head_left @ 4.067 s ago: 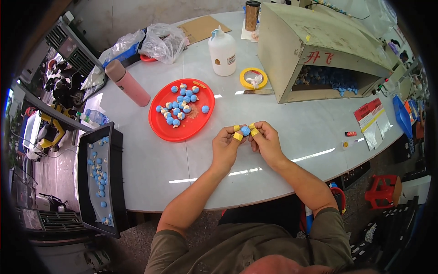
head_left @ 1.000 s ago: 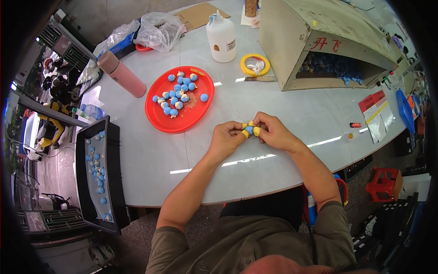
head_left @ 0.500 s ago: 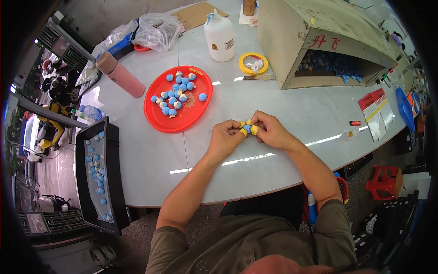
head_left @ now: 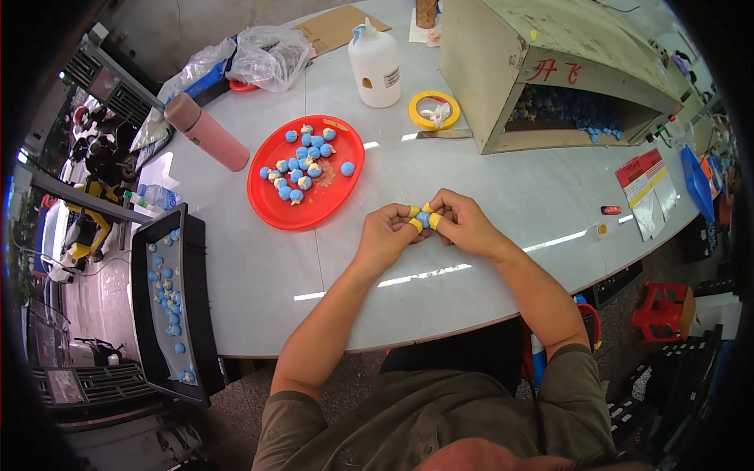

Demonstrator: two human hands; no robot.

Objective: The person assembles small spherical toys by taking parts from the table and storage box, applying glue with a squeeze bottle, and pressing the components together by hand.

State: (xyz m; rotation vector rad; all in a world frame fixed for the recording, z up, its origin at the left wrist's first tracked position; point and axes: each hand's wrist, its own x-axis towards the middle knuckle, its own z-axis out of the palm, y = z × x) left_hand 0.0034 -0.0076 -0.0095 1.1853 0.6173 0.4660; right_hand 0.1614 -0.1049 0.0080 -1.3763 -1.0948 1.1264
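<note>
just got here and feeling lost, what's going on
A person at a grey table pinches a small blue piece between the left hand and the right hand. Blue and cream balls lie on a red plate and in a black tray at the table's left end.

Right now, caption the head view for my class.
Left hand and right hand pinch a blue piece near a red plate.

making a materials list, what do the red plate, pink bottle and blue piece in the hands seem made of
Red plate: likely plastic, brightly coloured and smooth with a raised rim. Pink bottle: perhaps coated metal or plastic, its body smooth and satin-looking. Blue piece: possibly matte, but too small and finger-covered to name a material.
</note>
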